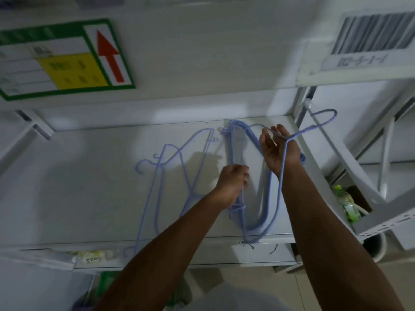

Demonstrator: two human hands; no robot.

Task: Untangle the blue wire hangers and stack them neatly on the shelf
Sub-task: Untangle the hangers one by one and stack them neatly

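A thick bundle of blue wire hangers [261, 198] lies on the right part of the white shelf [89, 176]. My left hand [233, 182] grips the bundle's left edge with curled fingers. My right hand [277, 151] is raised above the bundle and holds a single blue hanger [314, 129] by its wire near the neck; its hook points toward the shelf's right post and its long wire runs down along my right forearm. Two or three loose blue hangers [161, 182] lie overlapping on the shelf to the left of my hands.
A white upright post [303, 104] stands at the shelf's back right corner. A green-capped bottle [345, 203] sits in a bin to the right. A green-framed sign with a red arrow [67, 57] and a barcode label [377, 34] hang above.
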